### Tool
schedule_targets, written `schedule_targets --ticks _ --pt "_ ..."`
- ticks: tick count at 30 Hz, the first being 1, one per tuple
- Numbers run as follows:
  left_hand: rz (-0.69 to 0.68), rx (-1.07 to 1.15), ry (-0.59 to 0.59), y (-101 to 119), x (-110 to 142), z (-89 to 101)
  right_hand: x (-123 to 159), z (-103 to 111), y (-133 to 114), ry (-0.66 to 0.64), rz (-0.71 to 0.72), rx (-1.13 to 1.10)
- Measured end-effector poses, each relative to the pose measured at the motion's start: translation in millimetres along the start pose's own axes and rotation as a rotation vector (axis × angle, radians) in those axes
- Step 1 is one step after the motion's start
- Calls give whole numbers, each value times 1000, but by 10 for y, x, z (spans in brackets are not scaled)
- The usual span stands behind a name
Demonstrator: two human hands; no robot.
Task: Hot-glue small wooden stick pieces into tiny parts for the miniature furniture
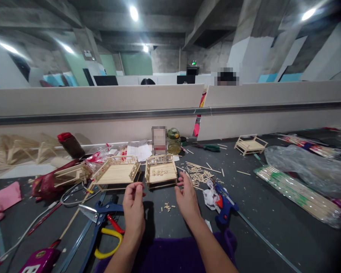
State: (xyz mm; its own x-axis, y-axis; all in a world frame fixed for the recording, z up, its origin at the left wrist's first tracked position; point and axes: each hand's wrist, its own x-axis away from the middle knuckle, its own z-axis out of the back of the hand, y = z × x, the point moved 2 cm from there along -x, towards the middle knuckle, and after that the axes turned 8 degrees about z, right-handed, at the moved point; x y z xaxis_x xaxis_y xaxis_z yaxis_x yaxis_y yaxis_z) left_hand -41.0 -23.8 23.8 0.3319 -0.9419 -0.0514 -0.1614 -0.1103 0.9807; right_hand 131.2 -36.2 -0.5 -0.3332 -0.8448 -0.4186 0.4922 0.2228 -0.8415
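My left hand (pixel 134 206) is above the table in front of two small wooden stick models, its fingers curled in and the thumb close to the index finger. Whatever is between those fingertips, if anything, is too small to make out. Beside the right front corner of the nearer small bench-like model (pixel 161 174), my right hand (pixel 188 199) has its fingers apart and nothing visible in them. Several tiny cut pieces lie on that model's slatted top. A wider stick model (pixel 116 172) with a railing stands to its left. Short stick pieces (pixel 167 207) lie between my hands.
Blue-handled cutters (pixel 100 212) and yellow-handled scissors (pixel 112 242) lie left. A blue glue gun (pixel 226 204) rests right, near loose sticks (pixel 200 174). Bagged sticks (pixel 298 193) and another stick model (pixel 250 145) lie farther right. A green jar (pixel 174 142) stands behind, before the partition.
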Motion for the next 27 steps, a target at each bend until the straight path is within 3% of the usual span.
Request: schedule_targets --ticks 3,8,12,15,18,21,27 --pt "-33 -23 -73 48 67 -34 -12 80 -160 9 44 -50" --pt "90 -29 -233 -6 181 -122 34 105 -360 -144 103 -76" --pt "128 -9 -238 -26 203 -138 7 173 -377 -61 180 42" --pt "137 29 -204 -17 180 -125 -37 247 -352 -19 119 50" --pt "212 88 -236 -19 179 -140 -36 276 -375 -113 24 -20" --pt "248 129 -278 -16 217 -178 -1 279 -453 -149 17 -7" --pt "101 84 -271 54 272 -184 37 302 -605 -34 372 105"
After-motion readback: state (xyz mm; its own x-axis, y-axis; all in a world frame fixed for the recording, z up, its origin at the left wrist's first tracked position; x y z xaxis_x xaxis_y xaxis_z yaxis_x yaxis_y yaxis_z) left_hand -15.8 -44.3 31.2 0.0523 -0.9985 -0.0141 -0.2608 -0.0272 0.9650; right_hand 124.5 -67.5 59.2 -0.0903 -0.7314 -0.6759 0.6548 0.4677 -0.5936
